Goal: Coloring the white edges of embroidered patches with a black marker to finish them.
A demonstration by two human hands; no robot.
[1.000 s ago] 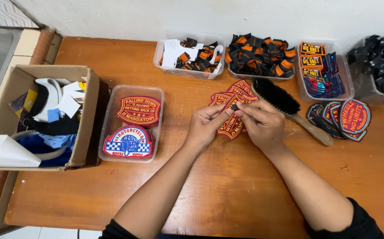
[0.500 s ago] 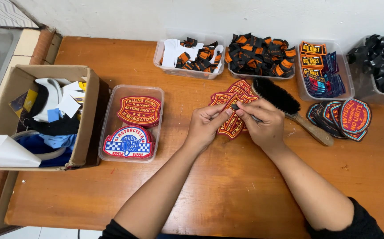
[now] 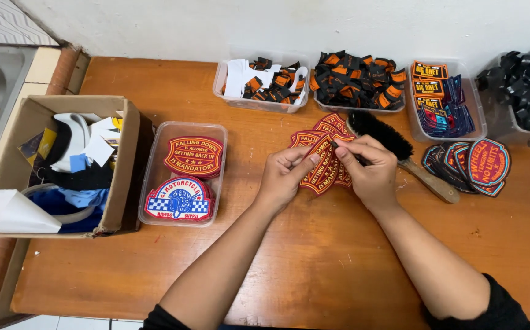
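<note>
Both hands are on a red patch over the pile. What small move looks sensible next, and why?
Probably lift the red patch clear of the pile of red patches. The left hand pinches its lower edge, while the right hand presses a small dark tool to its top, and the pile beneath crowds the work.

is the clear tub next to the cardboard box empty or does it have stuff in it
Not empty. The clear tub has no lid and holds two embroidered patches lying flat: a red shield patch and a blue and white round patch.

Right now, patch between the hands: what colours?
Red patch with orange-yellow border and lettering; clearest in the head view.
</note>
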